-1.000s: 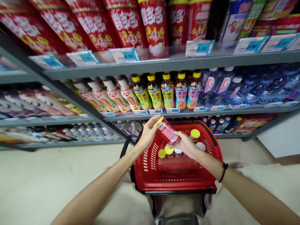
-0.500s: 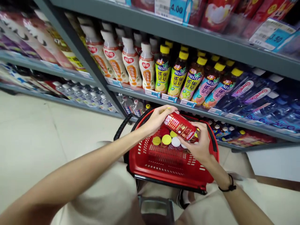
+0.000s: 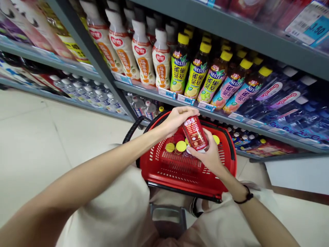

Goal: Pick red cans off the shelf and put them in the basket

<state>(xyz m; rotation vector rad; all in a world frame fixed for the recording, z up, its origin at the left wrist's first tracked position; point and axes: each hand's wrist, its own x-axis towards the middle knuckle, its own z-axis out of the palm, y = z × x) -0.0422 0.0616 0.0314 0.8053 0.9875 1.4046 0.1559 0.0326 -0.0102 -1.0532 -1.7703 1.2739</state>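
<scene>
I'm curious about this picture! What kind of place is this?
It looks like a shop, maybe a small supermarket. Shelves hold rows of bottled drinks with price labels, and the right hand holds a red can over a red shopping basket.

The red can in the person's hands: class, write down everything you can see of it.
The slim red can looks like metal, with white lettering and a pale rim at its lower end. It is tilted above the red plastic basket. The left hand's fingers cover its top end, and the right hand's fingers wrap its lower part.
</scene>
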